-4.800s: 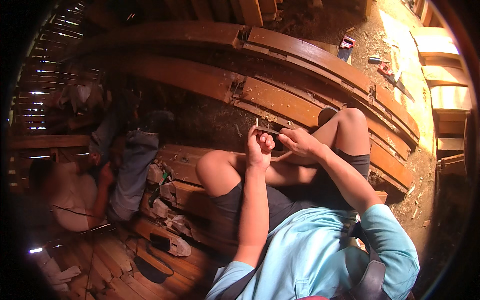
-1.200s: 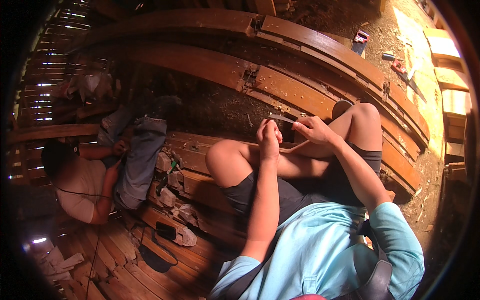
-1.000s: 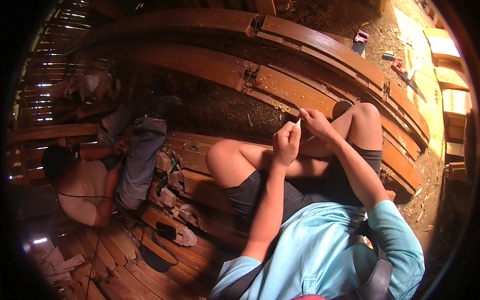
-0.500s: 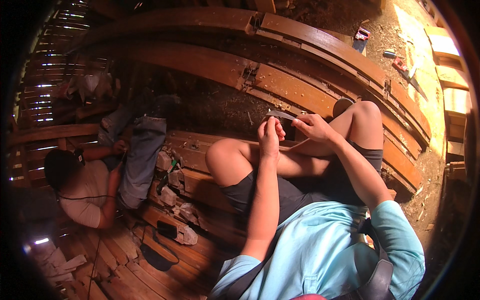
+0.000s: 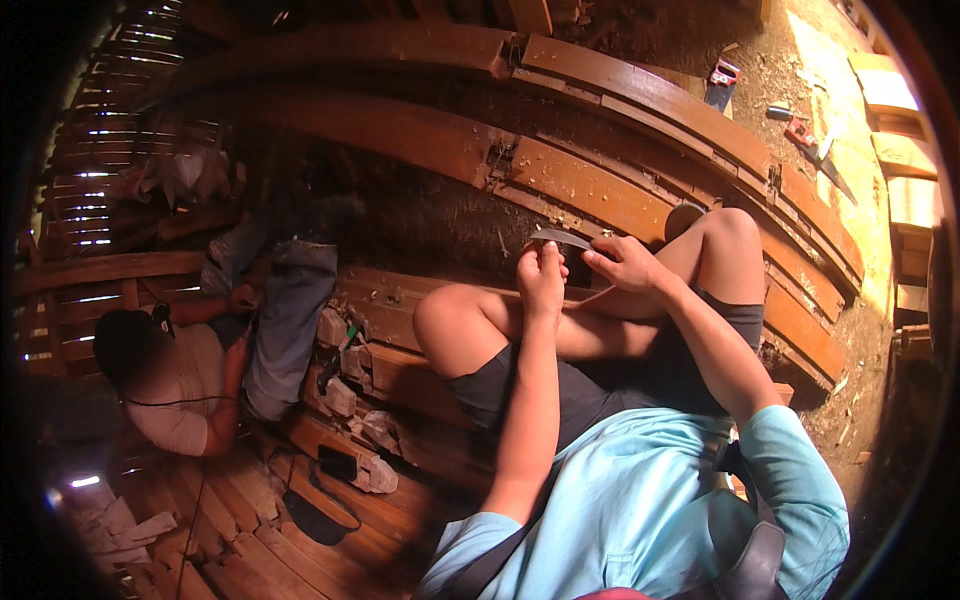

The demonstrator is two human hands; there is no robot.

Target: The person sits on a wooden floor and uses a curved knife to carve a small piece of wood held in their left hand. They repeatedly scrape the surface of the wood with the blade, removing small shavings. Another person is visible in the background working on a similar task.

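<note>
A thin, gently curved grey blade (image 5: 568,238) lies at two o'clock from the view's centre, its tip toward nine

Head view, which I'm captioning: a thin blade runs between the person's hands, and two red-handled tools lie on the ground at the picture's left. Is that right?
Not quite: the two red-handled tools lie at the picture's right, as the head view shows. The thin blade does run between the left hand and right hand.

The left hand (image 5: 542,283) is curled into a grip, pointing up. Just right of that grip, the right hand (image 5: 628,264) pinches, pointing left. Both forearms (image 5: 530,410) come from below.
</note>
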